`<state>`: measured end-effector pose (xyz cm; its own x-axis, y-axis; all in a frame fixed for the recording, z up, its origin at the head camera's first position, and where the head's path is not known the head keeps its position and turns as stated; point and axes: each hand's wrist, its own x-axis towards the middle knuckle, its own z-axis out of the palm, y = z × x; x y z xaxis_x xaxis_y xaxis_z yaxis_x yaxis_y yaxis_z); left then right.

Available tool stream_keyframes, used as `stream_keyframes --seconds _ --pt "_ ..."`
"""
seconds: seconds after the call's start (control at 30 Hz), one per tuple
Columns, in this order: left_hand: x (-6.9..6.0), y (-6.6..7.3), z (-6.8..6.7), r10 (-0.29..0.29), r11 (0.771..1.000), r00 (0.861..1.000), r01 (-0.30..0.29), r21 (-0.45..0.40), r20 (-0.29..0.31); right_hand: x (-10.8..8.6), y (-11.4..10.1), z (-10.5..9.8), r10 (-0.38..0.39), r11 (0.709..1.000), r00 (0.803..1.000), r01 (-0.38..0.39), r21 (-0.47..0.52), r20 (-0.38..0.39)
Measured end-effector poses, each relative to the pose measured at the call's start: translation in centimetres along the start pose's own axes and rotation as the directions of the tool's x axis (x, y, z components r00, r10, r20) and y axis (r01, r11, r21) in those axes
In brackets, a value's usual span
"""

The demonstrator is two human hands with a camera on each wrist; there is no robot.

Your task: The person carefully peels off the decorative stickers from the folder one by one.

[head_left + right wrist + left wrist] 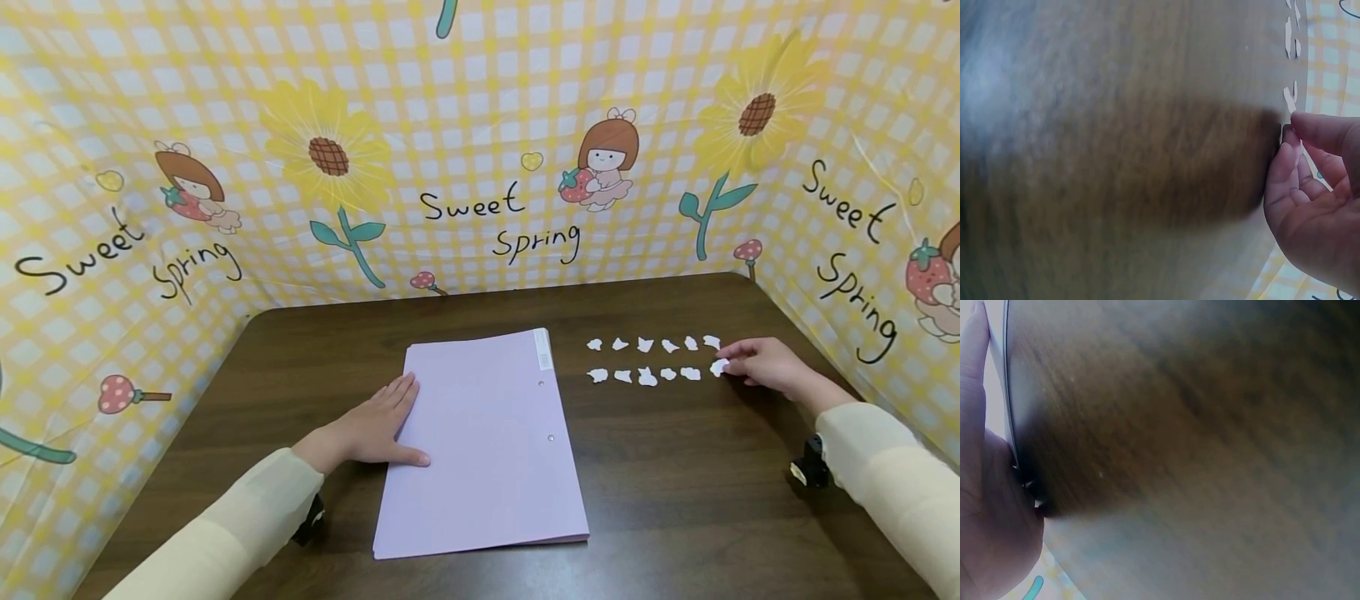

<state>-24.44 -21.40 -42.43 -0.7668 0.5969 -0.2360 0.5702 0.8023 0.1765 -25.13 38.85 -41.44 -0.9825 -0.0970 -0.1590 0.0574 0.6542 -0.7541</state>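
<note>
A lilac folder (pixel 487 467) lies closed on the table, with a white label on its upper right edge. My left hand (pixel 375 423) rests on its left side, fingers straight and thumb spread over the cover. In the left wrist view, part of that hand (pixel 991 512) shows along the folder's edge. To the right of the folder, several torn white paper scraps (pixel 647 377) lie in two rows. At the right end of the nearer row, my right hand (pixel 767 367) pinches a paper scrap (pixel 718 367) with thumb and fingertips.
The dark wooden table (pixel 675 475) has rounded far corners. A yellow checked cloth (pixel 465 108) printed with flowers stands behind it and along both sides. A black wrist camera (pixel 812 465) sits below the right sleeve.
</note>
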Motion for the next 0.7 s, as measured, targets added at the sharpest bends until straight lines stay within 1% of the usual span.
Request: stream_keyframes --seconds 0.17,0.43,0.7 --pt "0.03 0.06 -0.03 0.003 1.0 1.0 -0.003 0.002 -0.003 0.12 0.15 0.01 0.011 1.0 1.0 -0.011 -0.01 -0.001" --pt "0.03 0.09 -0.03 -0.016 1.0 1.0 0.016 0.008 0.014 0.08 0.0 0.07 -0.001 1.0 1.0 0.0 -0.02 -0.012" --pt "-0.05 0.14 -0.03 -0.012 1.0 1.0 0.012 0.003 0.006 0.0 -0.08 -0.05 0.005 1.0 1.0 -0.005 -0.01 -0.005"
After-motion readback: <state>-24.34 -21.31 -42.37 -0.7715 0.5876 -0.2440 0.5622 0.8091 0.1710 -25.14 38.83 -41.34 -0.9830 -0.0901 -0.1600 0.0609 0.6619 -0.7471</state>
